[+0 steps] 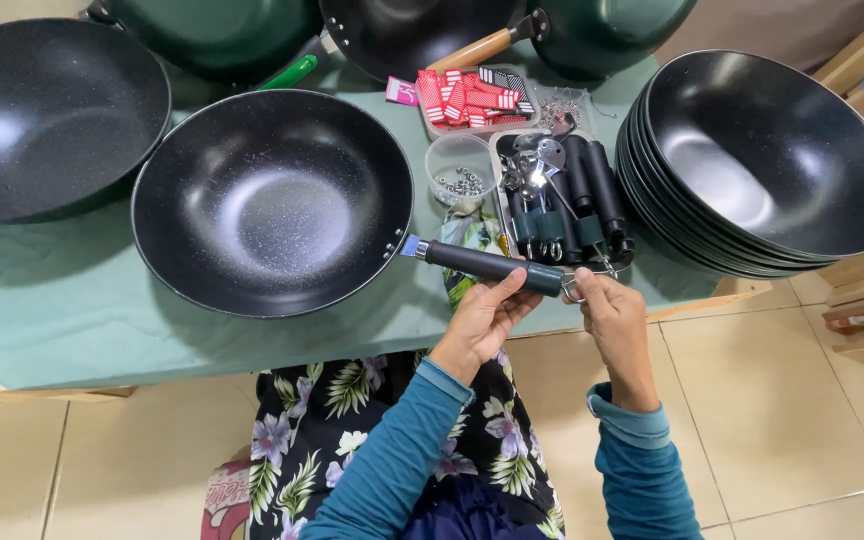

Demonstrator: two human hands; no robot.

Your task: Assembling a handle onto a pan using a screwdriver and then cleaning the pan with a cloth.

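Observation:
A black speckled wok lies on the green-covered table, its dark handle pointing right toward me. My left hand grips the handle from below near its green end. My right hand pinches the small metal hanging ring at the handle's tip. Both sleeves are teal.
A stack of several black woks sits at the right. Other woks lie left and at the back. A tray of handles and metal parts, a cup of small screws and a tray of red labels stand behind the handle.

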